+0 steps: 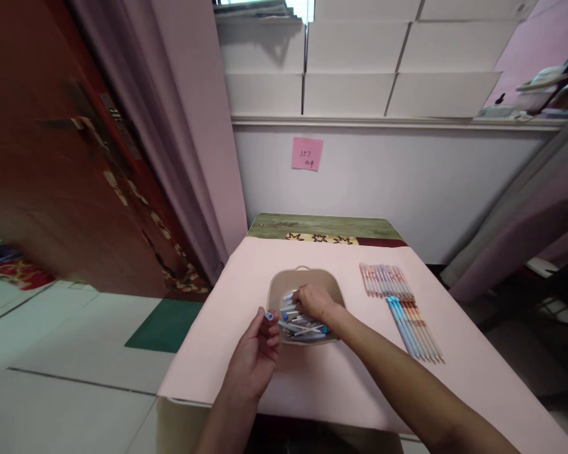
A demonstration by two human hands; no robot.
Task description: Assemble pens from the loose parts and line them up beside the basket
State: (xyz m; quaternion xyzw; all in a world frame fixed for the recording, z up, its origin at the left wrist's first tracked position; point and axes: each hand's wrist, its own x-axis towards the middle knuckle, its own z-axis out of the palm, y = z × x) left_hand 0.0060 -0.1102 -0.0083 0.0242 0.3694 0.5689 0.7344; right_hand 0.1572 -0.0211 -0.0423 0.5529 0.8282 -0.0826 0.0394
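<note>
A beige plastic basket point(337, 284) on the table holds several loose pen parts point(305, 328), white, light blue and darker blue. At the basket's left edge, my left hand point(255, 353) pinches a small blue pen part point(268, 315) between thumb and forefinger, its round end facing up. My right hand point(316, 302) reaches into the basket from the right. Its fingers are bent together over the parts near a pale blue piece point(288, 296); what they grip is hidden.
Right of the basket, pens with pinkish patterns point(383, 280) lie in a row above blue and brown-topped pens point(414, 331). The table point(208, 340) has a pink cover and meets a wall with a pink note point(307, 154). A brown door point(52, 157) stands left.
</note>
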